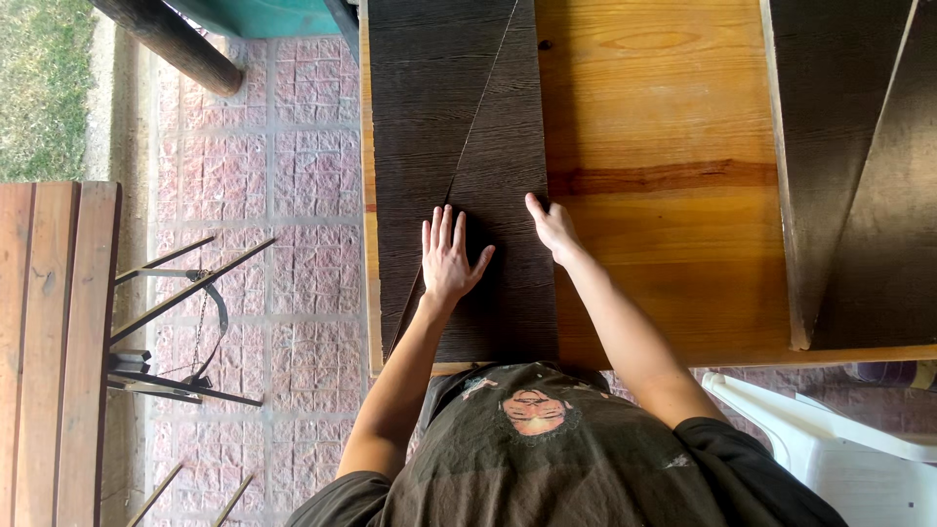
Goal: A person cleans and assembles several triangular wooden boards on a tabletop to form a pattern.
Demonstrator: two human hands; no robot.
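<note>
Dark wood board (503, 146) lies under flat left hand (449, 262), right hand (552, 229) at its edge

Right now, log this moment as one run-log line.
left hand: flat on dark wood panel | right hand: at panel's right edge | support: orange wooden table

The dark boards (498, 166) under the hands are matt wood with a rough, open grain. The surface (664, 146) is smooth, glossy orange pine with knots. At three o'clock lie more dark matt boards (859, 176). The chair (830, 439) at five o'clock is smooth white plastic. The paving (264, 166) is rough pinkish stone.
</note>
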